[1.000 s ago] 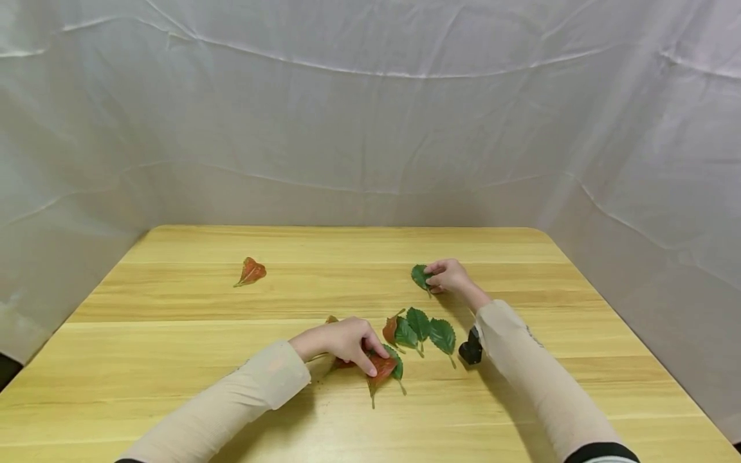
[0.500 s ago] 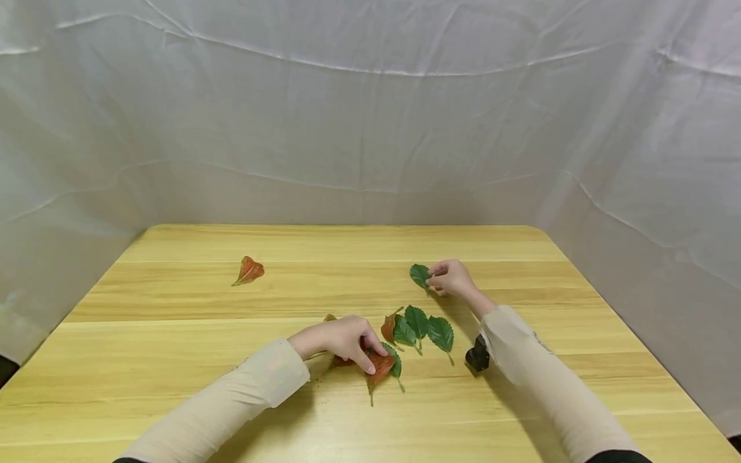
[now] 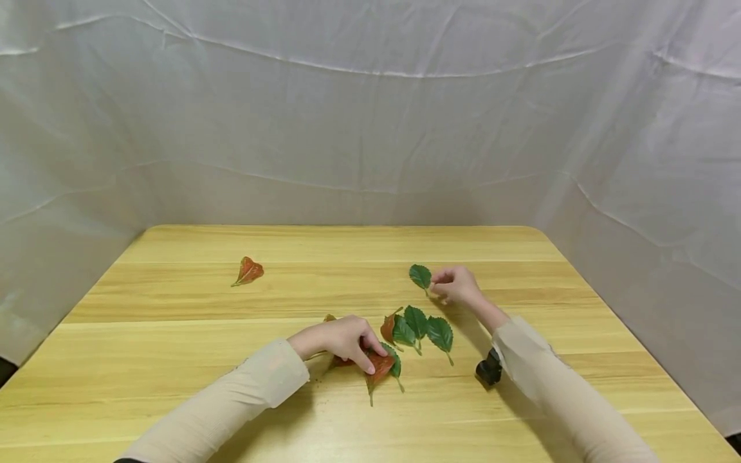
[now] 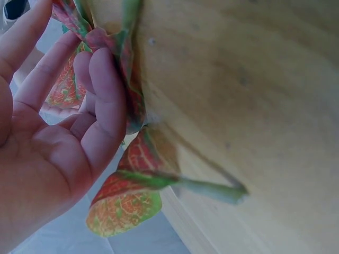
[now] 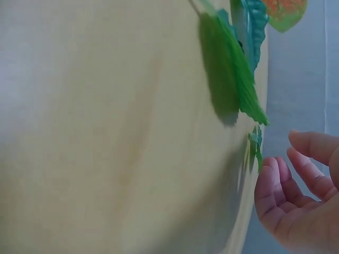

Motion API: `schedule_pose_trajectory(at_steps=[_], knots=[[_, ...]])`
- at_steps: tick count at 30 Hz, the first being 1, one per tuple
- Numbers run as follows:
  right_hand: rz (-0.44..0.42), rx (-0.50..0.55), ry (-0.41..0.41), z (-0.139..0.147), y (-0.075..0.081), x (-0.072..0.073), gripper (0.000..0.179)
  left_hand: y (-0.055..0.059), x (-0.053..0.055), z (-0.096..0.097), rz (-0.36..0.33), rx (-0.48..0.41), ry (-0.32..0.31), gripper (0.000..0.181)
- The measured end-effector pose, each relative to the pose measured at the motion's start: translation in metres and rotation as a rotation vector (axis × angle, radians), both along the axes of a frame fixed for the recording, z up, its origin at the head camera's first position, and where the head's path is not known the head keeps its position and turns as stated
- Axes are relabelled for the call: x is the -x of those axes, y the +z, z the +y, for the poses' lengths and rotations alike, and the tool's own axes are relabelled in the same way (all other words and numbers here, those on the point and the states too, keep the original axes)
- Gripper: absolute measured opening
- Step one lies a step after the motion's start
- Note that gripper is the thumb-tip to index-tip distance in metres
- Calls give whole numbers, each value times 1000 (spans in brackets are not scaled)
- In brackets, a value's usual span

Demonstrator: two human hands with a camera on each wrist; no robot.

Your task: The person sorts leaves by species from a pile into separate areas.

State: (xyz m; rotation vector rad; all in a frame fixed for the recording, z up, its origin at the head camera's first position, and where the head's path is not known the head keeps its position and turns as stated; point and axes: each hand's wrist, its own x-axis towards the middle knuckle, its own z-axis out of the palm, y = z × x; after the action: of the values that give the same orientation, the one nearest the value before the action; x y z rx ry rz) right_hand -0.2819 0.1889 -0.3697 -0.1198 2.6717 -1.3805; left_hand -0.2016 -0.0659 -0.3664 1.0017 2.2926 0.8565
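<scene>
My left hand (image 3: 347,341) is low over the table, thumb and index fingertip gripping a red leaf (image 3: 381,366). In the left wrist view, the other fingers of the left hand (image 4: 69,121) curl beside red-green leaves, and a curled red leaf (image 4: 140,180) lies below them. A green leaf (image 3: 395,366) sits partly under the gripped one. At the far right, my right hand (image 3: 456,285) stands just beside a single green leaf (image 3: 419,276). The right wrist view has the fingers of the right hand (image 5: 296,196) loosely bent with nothing between them.
Between the hands lie several green leaves (image 3: 415,321) and a small red leaf (image 3: 389,328). Another red leaf (image 3: 248,271) lies at the back left of the wooden table (image 3: 191,360). Pale cloth (image 3: 370,148) hangs behind and at the sides. A black device (image 3: 489,368) is on my right wrist.
My right hand has let go of the far green leaf and drawn back slightly to the right. The left hand and the leaf under its fingertips have stayed in place.
</scene>
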Motion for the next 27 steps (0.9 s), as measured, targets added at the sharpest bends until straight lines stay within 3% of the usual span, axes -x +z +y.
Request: schedule_pose_trajectory(at_steps=[27], knots=[[-13,27,164,14,0,-40,20,1,0,-1,-32,-12,4,27]])
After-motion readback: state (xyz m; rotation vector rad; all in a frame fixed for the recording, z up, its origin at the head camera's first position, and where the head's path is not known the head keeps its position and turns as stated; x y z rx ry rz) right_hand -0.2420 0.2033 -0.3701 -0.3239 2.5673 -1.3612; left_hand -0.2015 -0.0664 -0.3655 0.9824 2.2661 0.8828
